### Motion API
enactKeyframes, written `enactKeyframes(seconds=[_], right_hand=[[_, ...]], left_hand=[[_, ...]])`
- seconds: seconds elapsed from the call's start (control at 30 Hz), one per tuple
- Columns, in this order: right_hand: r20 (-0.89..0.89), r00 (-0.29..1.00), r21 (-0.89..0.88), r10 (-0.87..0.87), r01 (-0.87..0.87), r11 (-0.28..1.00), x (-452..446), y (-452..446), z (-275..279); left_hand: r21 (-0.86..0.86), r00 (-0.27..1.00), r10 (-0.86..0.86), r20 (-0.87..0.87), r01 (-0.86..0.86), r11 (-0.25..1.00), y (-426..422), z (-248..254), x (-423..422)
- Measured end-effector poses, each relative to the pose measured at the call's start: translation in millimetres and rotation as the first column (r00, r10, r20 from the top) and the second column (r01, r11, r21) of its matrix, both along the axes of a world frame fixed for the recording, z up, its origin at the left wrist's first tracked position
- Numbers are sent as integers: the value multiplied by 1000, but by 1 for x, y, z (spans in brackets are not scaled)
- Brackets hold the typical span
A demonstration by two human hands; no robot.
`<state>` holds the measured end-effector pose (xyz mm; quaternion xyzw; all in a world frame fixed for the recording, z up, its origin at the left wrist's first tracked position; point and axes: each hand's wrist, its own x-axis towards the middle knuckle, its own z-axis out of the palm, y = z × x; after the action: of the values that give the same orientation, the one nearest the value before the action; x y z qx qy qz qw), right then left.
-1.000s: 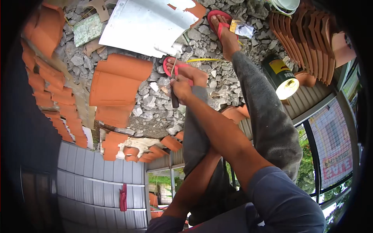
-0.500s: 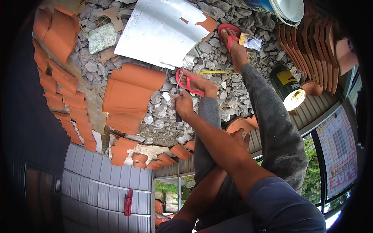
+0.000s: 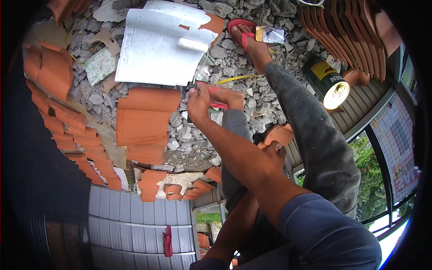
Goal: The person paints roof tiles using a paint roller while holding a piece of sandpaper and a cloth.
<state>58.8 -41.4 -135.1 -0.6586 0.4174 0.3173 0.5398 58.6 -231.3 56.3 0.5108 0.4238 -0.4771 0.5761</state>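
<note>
One paint roller [image 3: 192, 45] is in use in the head view, its handle closed inside the right hand [image 3: 197, 101], which is otherwise narrow, knuckles up. The wire frame runs forward from that fist, so the pale sleeve can lie on the white-coated tile [image 3: 148, 49] ahead while the fingers stay off the wet-looking surface, it seems. The left hand [image 3: 275, 153] shows beyond the right forearm, its arm crossing underneath, perhaps tucked there for balance; whether it holds anything I cannot tell. A bare orange tile [image 3: 146, 110] lies left of the right hand, on grey rubble [image 3: 94, 98]. A dark can [image 3: 330, 85] lies to the right of both hands, likely set aside from the roller.
</note>
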Motion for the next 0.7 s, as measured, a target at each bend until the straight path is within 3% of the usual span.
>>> enactKeyframes(seconds=[0.07, 0.1, 0.13, 0.2, 0.23, 0.27, 0.33, 0.4, 0.47, 0.7], right_hand=[[68, 998, -28, 12, -10, 1000, 1, -7, 7], [17, 1000, -35, -5, 6, 999, 0, -11, 6], [22, 1000, -37, -8, 9, 999, 3, -16, 1], [124, 969, -162, 212, -191, 968, 15, -25, -9], [111, 943, -219, 313, -284, 934, 20, -30, -11], [105, 945, -221, 309, -280, 934, 25, -32, -15], [151, 973, -131, 176, -157, 979, 43, -32, -23], [187, 958, -179, 217, -184, 966, 71, -32, -21], [-63, 998, 1, -24, 24, 1000, 125, -26, 6], [-49, 994, 65, 98, -94, 993, 110, -49, 9]], left_hand=[[52, 999, -27, 30, 26, 998, 1, 1, -1], [52, 999, -31, 35, 29, 998, 3, 3, -5], [121, 973, -91, 213, 66, 990, 6, 6, -10], [192, 911, -156, 381, 87, 977, 8, 4, -8], [-34, 982, -78, 172, 85, 996, 9, 1, -2], [-252, 997, -48, -63, 31, 967, 10, 1, 1], [-216, 1000, -22, -15, 18, 976, 4, 1, -10], [-167, 995, 57, 76, -43, 985, -3, -4, -14], [-172, 987, 111, 114, -90, 981, -9, -12, -20], [-217, 959, 230, 166, -192, 957, -13, -28, -38]])
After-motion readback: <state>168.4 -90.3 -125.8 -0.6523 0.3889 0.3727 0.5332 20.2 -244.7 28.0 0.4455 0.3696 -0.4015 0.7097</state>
